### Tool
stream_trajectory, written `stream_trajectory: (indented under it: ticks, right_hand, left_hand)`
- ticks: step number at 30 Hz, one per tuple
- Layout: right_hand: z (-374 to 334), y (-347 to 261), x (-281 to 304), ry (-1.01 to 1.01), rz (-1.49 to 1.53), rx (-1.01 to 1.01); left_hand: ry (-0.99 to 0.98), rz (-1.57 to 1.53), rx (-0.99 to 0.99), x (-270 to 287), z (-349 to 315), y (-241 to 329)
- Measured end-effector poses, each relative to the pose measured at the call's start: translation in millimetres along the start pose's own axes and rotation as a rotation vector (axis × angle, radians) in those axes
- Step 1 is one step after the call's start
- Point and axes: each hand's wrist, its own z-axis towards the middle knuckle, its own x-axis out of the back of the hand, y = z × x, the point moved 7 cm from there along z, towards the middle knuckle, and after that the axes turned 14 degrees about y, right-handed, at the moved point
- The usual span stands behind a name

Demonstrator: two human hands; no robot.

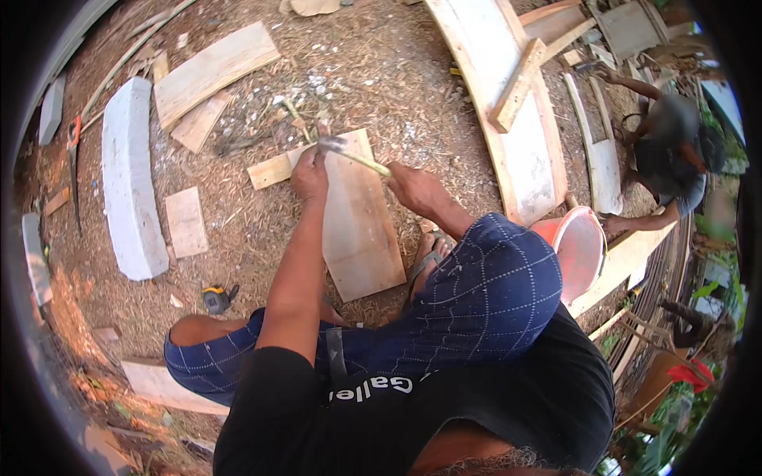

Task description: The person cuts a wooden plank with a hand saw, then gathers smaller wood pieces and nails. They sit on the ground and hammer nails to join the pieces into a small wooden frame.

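My right hand (pixel 418 190) is wrapped round the pale handle of a hammer (pixel 363 161). The hammer's head is over the far left part of a wooden board (pixel 361 238), close to my left fingertips. My left hand (pixel 309 176) is closed at the board's left edge, fingers pointing away from me. Whatever it pinches is too small or hidden to tell. A short wood strip (pixel 268 171) sticks out to the left from beside the board. The board lies between my feet on the ground.
Left are a long white block (pixel 131 182), a handsaw (pixel 75 159), a square wood piece (pixel 186 222) and a tape measure (pixel 217 299). A large panel (pixel 516 119) carries a loose wood block (pixel 517 86). A pink bucket (pixel 578 250) stands right; beyond it another person (pixel 671 151) bends over boards.
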Motion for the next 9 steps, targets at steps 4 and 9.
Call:
stream_trajectory:
  ticks: [4, 9]
  right_hand:
    - [-17.8, 9.1, 7.2, 0.077, 0.11, -0.087]
    - [-65.0, 33.3, 5.5, 0.018, 0.226, -0.134]
  left_hand:
    - [-0.054, -0.113, 0.03, -2.9, 0.6, -6.1]
    - [-0.278, -0.164, -0.036, -1.6, 1.8, 16.2]
